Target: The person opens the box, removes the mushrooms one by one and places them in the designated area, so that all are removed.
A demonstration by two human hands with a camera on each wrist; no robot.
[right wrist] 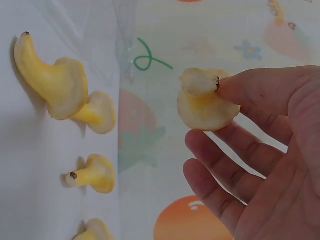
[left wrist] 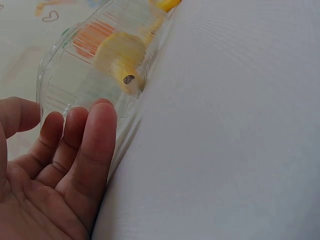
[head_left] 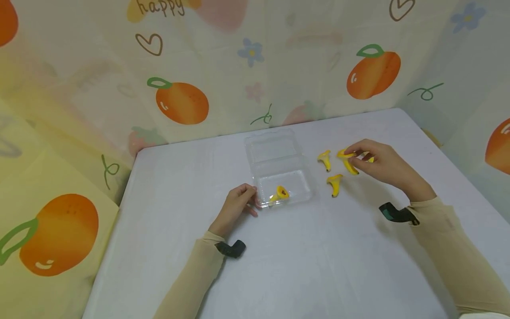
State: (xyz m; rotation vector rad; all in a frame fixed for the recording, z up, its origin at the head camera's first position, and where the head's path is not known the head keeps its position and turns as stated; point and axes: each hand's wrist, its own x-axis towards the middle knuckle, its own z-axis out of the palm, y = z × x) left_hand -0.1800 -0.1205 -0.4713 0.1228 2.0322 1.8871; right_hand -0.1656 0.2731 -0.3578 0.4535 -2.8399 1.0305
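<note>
My left hand grips the near left corner of a clear plastic clamshell box, its thumb at the rim and fingers against the outer wall. The box lies with its lid folded back. Inside, near the front wall, is a yellow trumpet-shaped mushroom, showing through the plastic in the left wrist view. My right hand, raised over the table right of the box, pinches another yellow mushroom between thumb and forefinger. Its dark-tipped stem points toward the thumb in the right wrist view.
Several loose yellow mushrooms lie right of the box: one mushroom farther back, another mushroom nearer, others under or behind my right hand. The white table meets a fruit-patterned cloth at its back edge.
</note>
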